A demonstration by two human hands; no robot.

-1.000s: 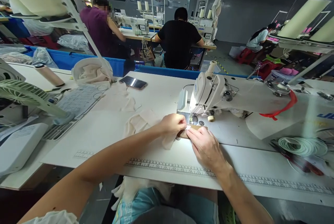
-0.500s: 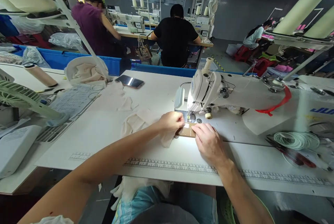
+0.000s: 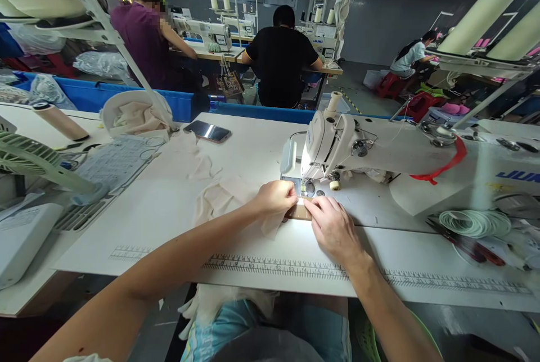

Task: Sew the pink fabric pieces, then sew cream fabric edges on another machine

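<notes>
My left hand [image 3: 276, 198] is closed in a pinch just in front of the sewing machine's [image 3: 327, 143] needle area. A thin cream fabric piece [image 3: 273, 226] hangs from under its fingers. My right hand [image 3: 335, 230] is close beside it, thumb and fingertips pressed together at a brown plate [image 3: 299, 213] set in the table. Between the two hands a small white bit shows over the plate; its kind is too small to tell. More cream fabric [image 3: 219, 199] lies loosely on the table to the left of my hands.
On the table are a phone [image 3: 207, 131], a white bowl of fabric [image 3: 110, 117], a green fan [image 3: 37, 159], and a printed ruler [image 3: 278, 267] along the front. A coil of pale green tape [image 3: 475, 222] lies at right with red-handled scissors [image 3: 485, 252]. Other people work beyond.
My right hand has moved slightly left, closer to my left hand, and covers more of the brown plate. My left hand stays almost in place. The view has shifted slightly.
</notes>
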